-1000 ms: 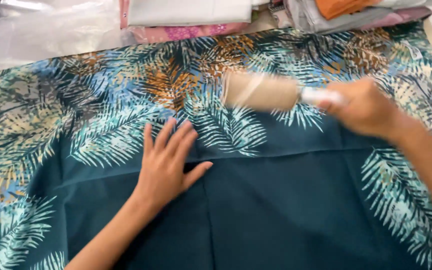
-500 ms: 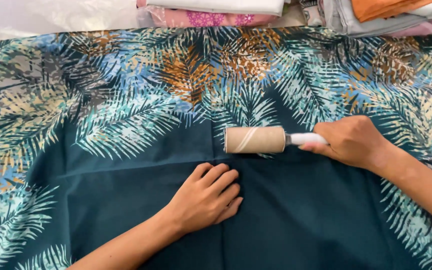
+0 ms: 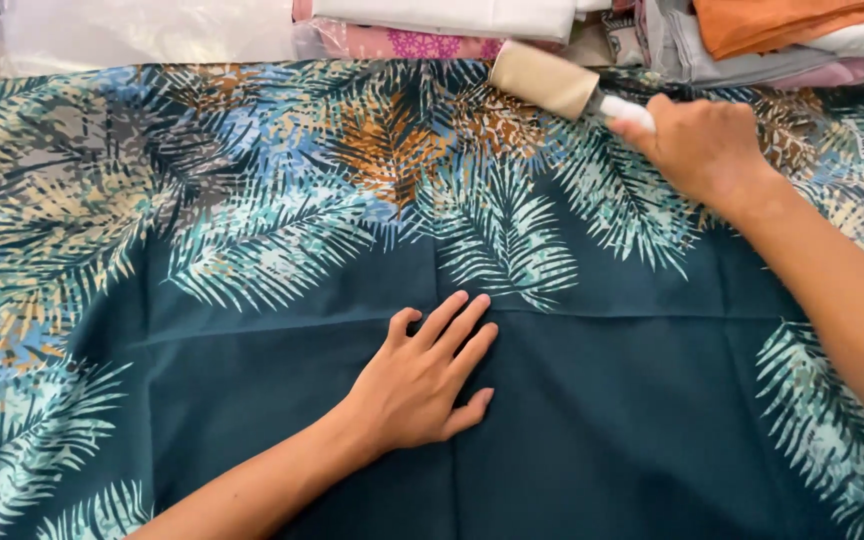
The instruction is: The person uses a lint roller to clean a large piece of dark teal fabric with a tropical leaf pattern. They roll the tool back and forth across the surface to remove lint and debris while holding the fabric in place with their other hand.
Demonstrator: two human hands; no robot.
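Note:
A dark teal cloth [image 3: 602, 430] printed with pale, blue and orange palm fronds is spread flat across the whole work surface. My left hand [image 3: 427, 375] lies flat on its plain middle, fingers together and pointing up-right, pressing it down. My right hand [image 3: 697, 145] grips the white handle of a lint roller [image 3: 544, 78], whose tan sticky drum rests on the cloth's far edge, angled up-left.
Folded fabrics are stacked along the far edge: white [image 3: 452, 14] and pink patterned [image 3: 402, 42] pieces in the middle, orange [image 3: 787, 18] and grey ones [image 3: 712, 60] at the right. A clear plastic bag [image 3: 142, 30] lies at the far left.
My right hand has run the lint roller from the cloth's middle up to its far edge. My left hand has spread flat again and sits slightly lower.

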